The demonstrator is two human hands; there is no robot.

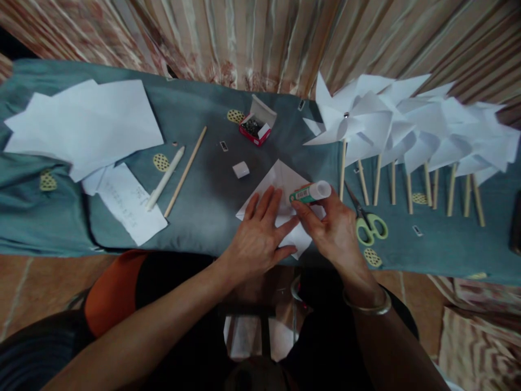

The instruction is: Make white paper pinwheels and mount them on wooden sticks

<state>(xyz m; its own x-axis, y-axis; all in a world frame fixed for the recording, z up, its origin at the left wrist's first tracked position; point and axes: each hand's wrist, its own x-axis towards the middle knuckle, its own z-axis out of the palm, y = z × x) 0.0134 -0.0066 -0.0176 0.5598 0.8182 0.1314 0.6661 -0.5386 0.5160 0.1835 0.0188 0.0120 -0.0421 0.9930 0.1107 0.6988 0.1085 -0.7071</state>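
- The fingers [262, 203] of the left hand [254, 239] lie spread and nearly flat, gripping nothing, pressing on the folded white paper [278, 176].
- The thumb and fingers of the right hand [336, 228] are closed around a green-and-white glue stick [311, 191], tilted over the paper; whether its lower end touches the sheet I cannot tell.
- The paper sits on the green cloth [199, 233] near its front edge, between and under the two hands, one corner pointing away from the person.
- The step in hand looks like gluing a fold. The next move calls for the left hand to keep the sheet from sliding while the right guides the glue along it.
- Just beyond the paper is a small white piece [241, 169], probably the glue stick's cap.
- Farther back stands a small red box [249, 137], lid open, holding many small dark, shiny bits too fine to name.
- To the right lie green-handled scissors [368, 225] and, behind them, a row of white paper pinwheels [366, 117] on wooden sticks.
- To the left are a loose wooden rod [185, 174], a white rod [165, 178] partly over a written slip [126, 201], and stacked white sheets [97, 122].
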